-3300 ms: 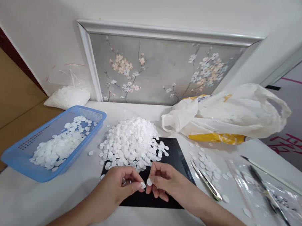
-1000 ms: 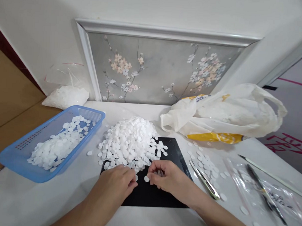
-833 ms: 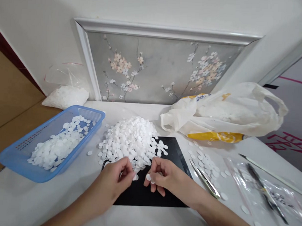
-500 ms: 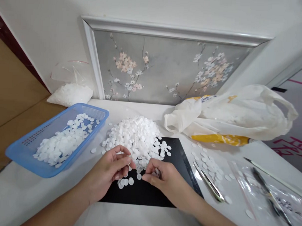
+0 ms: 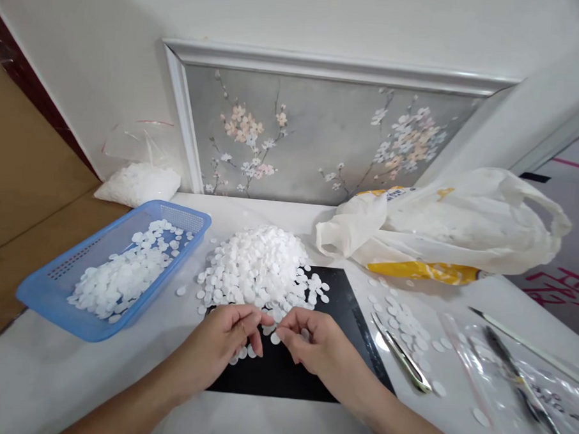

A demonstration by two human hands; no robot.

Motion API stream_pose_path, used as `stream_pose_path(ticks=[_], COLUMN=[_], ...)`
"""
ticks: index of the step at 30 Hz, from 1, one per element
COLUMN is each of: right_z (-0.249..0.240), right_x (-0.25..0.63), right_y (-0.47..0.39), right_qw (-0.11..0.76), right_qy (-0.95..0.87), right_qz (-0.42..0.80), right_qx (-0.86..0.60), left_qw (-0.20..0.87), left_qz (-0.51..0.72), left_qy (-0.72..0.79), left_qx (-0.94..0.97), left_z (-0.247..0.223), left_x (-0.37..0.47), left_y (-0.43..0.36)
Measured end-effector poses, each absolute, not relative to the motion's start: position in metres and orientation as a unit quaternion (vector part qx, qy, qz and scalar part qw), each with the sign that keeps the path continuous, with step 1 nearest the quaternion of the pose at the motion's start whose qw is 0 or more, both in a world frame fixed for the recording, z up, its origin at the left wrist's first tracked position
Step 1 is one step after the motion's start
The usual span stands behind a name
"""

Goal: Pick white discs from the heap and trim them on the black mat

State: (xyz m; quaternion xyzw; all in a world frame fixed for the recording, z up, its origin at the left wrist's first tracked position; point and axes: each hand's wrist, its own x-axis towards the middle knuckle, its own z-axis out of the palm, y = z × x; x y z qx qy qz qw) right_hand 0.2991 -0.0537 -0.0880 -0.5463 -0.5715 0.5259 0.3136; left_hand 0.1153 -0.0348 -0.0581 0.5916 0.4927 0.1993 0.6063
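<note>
A heap of white discs (image 5: 258,263) lies on the table and the far part of a black mat (image 5: 287,373). Over the mat's left part is my left hand (image 5: 231,336), thumb and index finger pressed together; whatever they may hold is too small to make out. My right hand (image 5: 308,339), close to its right, has curled fingers around white discs, and one disc (image 5: 275,338) shows at its fingertips. A few loose discs lie on the mat under my left hand.
On the left stands a blue basket (image 5: 36,295) of discs, with a clear bag of white pieces (image 5: 140,183) behind it. To the right are a white plastic bag (image 5: 462,224), tweezers (image 5: 401,353), scattered discs (image 5: 402,321) and a clear bag with a dark tool (image 5: 526,387) on it.
My left hand has shifted right and turned, its fingers now nearer my right hand. A disc now shows at my right fingertips. The view has moved slightly.
</note>
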Motion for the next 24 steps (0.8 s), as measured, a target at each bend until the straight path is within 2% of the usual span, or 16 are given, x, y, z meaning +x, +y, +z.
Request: stream_pose_path(ticks=[4, 10, 17, 24], right_z=[-0.082, -0.080, -0.080, -0.077], right_x=[0.297, 0.299, 0.299, 0.298], right_y=[-0.056, -0.058, -0.062, -0.065], right_qw=[0.322, 0.366, 0.313, 0.306], right_qy=[-0.473, -0.493, -0.578, -0.649], right_qz=[0.627, 0.622, 0.564, 0.467], right_qx=[-0.529, -0.487, -0.499, -0.517], left_qw=[0.624, 0.654, 0.517, 0.656], left_qz=[0.162, 0.193, 0.189, 0.184], left_qy=[0.464, 0.487, 0.535, 0.458], left_qx=[0.607, 0.545, 0.641, 0.571], left_z=[-0.060, -0.066, -0.065, -0.061], left_x=[0.118, 0.122, 0.127, 0.125], left_y=[-0.038, -0.041, -0.047, -0.044])
